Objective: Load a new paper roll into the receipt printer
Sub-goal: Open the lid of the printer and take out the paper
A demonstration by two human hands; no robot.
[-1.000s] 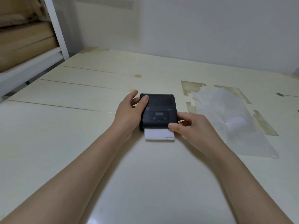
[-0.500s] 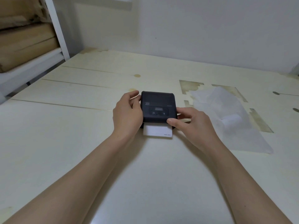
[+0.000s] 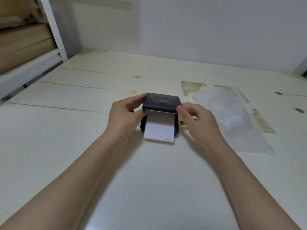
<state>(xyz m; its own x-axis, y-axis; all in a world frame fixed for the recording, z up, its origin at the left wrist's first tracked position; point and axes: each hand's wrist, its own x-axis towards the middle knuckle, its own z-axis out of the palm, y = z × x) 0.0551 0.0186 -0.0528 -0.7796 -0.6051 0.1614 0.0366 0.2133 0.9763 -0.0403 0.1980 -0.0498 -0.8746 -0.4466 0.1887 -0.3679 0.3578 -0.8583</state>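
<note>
A small black receipt printer (image 3: 143, 126) sits in the middle of the pale table. Its lid (image 3: 162, 102) is raised and tilted up toward the back. A white paper strip (image 3: 159, 130) runs from under the lid out over the printer's front edge onto the table. My left hand (image 3: 126, 113) grips the lid's left edge with thumb and fingers. My right hand (image 3: 197, 120) pinches the lid's right front corner. A white paper roll (image 3: 234, 121) lies to the right inside a clear plastic bag (image 3: 245, 138).
The cream table (image 3: 83, 130) has worn patches at the back right. A white shelf post (image 3: 53, 29) and brown cardboard (image 3: 25, 45) stand at the far left. A white wall runs behind the table.
The printer lid, shut flat one second ago, has swung up at its front edge. Both hands rose with it, and more of the paper strip shows beneath.
</note>
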